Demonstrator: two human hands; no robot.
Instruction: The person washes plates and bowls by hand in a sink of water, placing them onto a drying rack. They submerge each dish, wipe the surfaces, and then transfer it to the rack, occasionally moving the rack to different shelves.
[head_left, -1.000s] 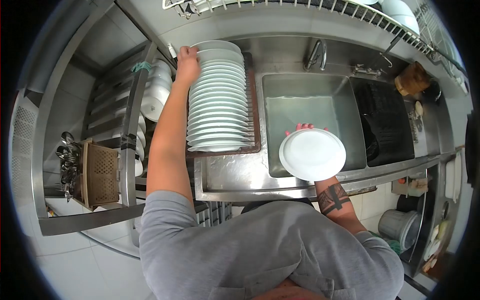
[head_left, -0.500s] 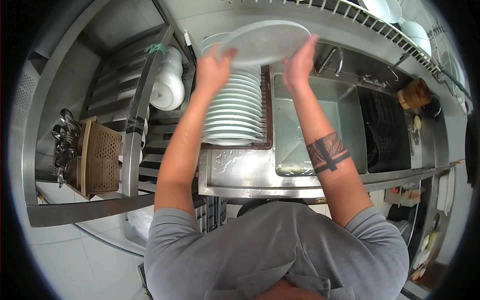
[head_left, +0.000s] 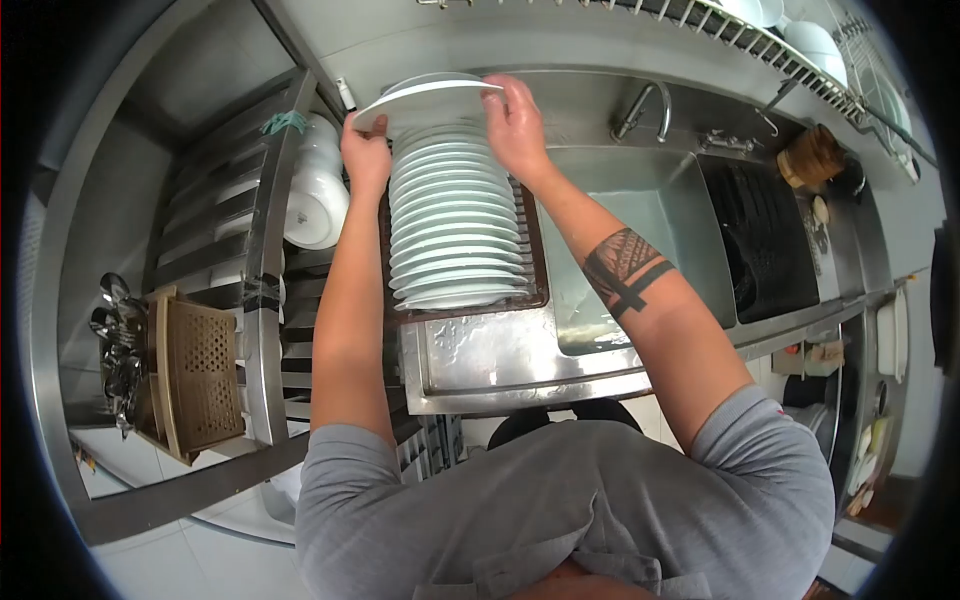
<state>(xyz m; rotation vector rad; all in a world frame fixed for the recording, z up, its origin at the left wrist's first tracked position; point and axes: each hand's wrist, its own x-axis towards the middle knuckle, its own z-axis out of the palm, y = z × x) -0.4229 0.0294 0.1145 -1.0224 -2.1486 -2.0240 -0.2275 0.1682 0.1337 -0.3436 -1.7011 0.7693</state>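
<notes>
A white plate (head_left: pixel 425 97) is held at the far end of a long row of white plates (head_left: pixel 452 225) standing on edge in a brown rack (head_left: pixel 528 250) on the steel counter. My left hand (head_left: pixel 366 150) grips the plate's left rim. My right hand (head_left: pixel 512 118) grips its right rim, and the plate sits just above the row's far end.
A steel sink basin (head_left: pixel 640 230) lies right of the rack, with a tap (head_left: pixel 645 105) behind it and a dark second basin (head_left: pixel 765 240) further right. White bowls (head_left: pixel 318 190) sit on the left shelf. A brown cutlery basket (head_left: pixel 195 375) stands at left. A wire rack (head_left: pixel 760 35) with dishes hangs above.
The plate was in my right hand over the sink, then both hands lifted it up high. It now sits lower, at the far end of the plate row.
</notes>
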